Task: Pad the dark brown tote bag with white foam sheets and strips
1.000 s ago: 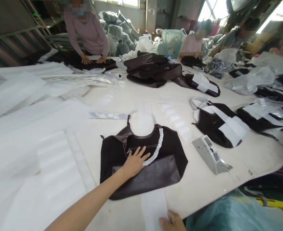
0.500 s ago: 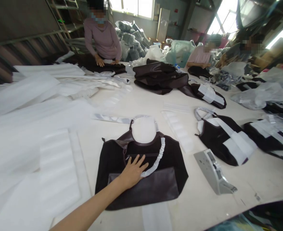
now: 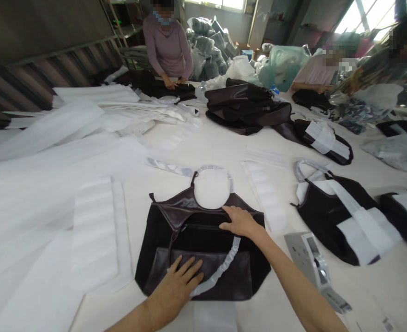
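A dark brown handbag lies flat on the white table in front of me. Its front handle, wrapped in pale padding, is folded down over the front pocket. The back handle loops above the opening, where white sheet material shows. My left hand rests flat with fingers spread on the lower front pocket, beside the wrapped handle. My right hand lies on the bag's upper right, fingertips touching the leather trim below the opening, thumb apart from the fingers.
A grey tape dispenser stands right of the bag. Beyond it lies another dark bag with white wrapping. White foam sheets cover the left side. Dark bags are piled at the back. A co-worker in pink stands across the table.
My right hand has come into view onto the bag's upper right. My left hand has slid down towards the bag's lower edge. The front handle lies lower and the view has shifted.
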Demonstrator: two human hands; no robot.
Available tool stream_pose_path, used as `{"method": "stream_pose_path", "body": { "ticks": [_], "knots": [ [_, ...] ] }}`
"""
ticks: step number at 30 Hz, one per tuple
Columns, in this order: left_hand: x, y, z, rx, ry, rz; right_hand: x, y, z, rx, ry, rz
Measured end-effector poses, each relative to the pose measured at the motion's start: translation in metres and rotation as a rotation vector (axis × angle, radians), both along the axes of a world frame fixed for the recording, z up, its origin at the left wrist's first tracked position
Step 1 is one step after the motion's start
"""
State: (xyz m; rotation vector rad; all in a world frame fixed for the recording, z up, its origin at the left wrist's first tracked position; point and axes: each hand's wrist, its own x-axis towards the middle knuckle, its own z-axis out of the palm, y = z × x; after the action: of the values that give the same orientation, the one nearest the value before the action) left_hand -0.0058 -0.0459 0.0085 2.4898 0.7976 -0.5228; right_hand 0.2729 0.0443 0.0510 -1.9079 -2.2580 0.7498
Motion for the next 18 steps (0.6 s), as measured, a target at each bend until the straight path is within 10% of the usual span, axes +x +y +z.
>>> {"method": "stream_pose_path", "body": {
  "ticks": [4, 9, 18],
  "knots": [
    [0.004, 0.018, 0.025, -0.169, -0.147, 0.145, -0.022, -0.011, -0.032, 0.037, -0.116, 0.083],
    [0.032, 0.086, 0.02, 0.246, -0.431, 0.412, -0.03, -0.042, -0.06, 0.217, -0.274, 0.181],
    [0.054, 0.133, -0.005, 0.268, 0.028, 0.332, 0.005, -0.041, -0.059, 0.147, 0.167, 0.034]
  ]
}}
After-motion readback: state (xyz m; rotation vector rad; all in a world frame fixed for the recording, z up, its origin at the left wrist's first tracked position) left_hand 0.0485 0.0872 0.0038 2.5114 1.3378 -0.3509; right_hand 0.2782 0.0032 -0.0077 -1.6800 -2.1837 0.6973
